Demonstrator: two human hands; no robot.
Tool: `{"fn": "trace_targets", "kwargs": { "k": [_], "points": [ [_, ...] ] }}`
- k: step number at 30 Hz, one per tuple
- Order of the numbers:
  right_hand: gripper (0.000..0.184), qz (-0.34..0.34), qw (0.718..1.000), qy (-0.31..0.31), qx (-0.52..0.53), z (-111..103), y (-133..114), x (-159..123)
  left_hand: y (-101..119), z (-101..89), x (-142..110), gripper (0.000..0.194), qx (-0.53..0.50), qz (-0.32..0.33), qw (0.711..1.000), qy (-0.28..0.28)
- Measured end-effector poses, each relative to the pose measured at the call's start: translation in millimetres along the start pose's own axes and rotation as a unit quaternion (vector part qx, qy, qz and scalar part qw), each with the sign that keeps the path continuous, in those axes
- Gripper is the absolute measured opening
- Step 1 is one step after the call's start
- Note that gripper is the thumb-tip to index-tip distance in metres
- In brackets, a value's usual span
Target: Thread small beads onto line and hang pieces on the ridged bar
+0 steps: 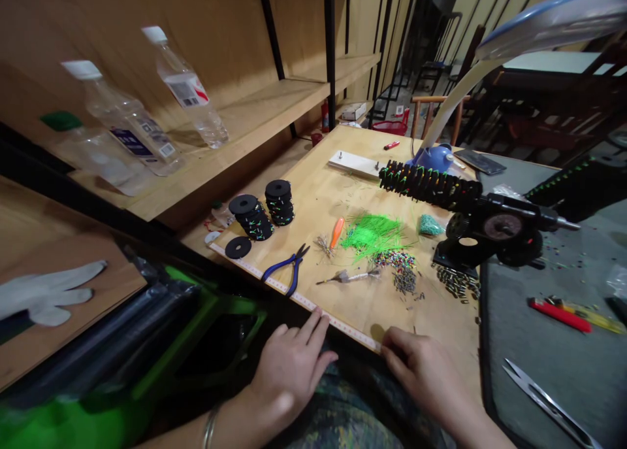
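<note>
My left hand (296, 361) lies at the table's near edge, fingers stretched out, with two fingertips on the white measuring tape (350, 332) that runs along that edge. Beside the tape's right end, my right hand (424, 364) is closed, its fingers curled and thumb against them. Whatever is between those fingertips is too small or hidden to make out. Blue-handled pliers (289, 270) lie across the tape, left of my hands. Farther in are a thin float-like piece (349, 276), an orange-handled tool (337, 232), green filaments (372, 233) and loose coloured beads (394, 261).
Black spools (252, 217) stand at the left. A black winding device (499, 227) rises at the right, near brass-coloured pieces (458, 283). Tweezers (543, 397) and a red tool (561, 314) rest on the grey mat (519, 344). A lamp (448, 102) overhangs; bottles (191, 89) line the shelf.
</note>
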State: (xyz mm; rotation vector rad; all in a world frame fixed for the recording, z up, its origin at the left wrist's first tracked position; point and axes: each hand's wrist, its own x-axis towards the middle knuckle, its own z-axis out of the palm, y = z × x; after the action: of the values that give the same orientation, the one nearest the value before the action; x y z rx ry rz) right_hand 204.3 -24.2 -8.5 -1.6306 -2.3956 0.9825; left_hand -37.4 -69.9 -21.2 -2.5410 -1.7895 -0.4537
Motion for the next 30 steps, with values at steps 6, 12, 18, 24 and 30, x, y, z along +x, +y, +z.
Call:
{"fn": "trace_targets", "kwargs": {
  "k": [6, 12, 18, 24, 30],
  "points": [
    [0.021, -0.014, 0.998, 0.018, 0.066, -1.4, 3.4, 0.0, 20.6, -14.7, 25.8, 0.021, -0.297, 0.009, 0.954, 0.048],
    [0.023, -0.032, 0.985, 0.03, 0.168, -6.4, 1.5, -4.9, 50.8, -1.2, 47.4, 0.02, -0.416, -0.017, 0.907, -0.067],
    [0.02, -0.025, 0.979, 0.029, 0.199, -5.3, -0.2, -5.6, 48.7, 3.5, 55.6, 0.013, -0.446, -0.026, 0.89, -0.095],
    [0.021, -0.018, 0.972, 0.017, 0.232, -7.5, -5.2, -1.8, 46.8, 10.0, 53.0, 0.009, -0.51, -0.102, 0.846, -0.119],
    [0.013, -0.041, 0.971, -0.027, 0.234, -21.6, -8.5, -3.9, 38.4, 14.3, 51.9, 0.007, -0.574, -0.152, 0.797, -0.11]
  ]
}}
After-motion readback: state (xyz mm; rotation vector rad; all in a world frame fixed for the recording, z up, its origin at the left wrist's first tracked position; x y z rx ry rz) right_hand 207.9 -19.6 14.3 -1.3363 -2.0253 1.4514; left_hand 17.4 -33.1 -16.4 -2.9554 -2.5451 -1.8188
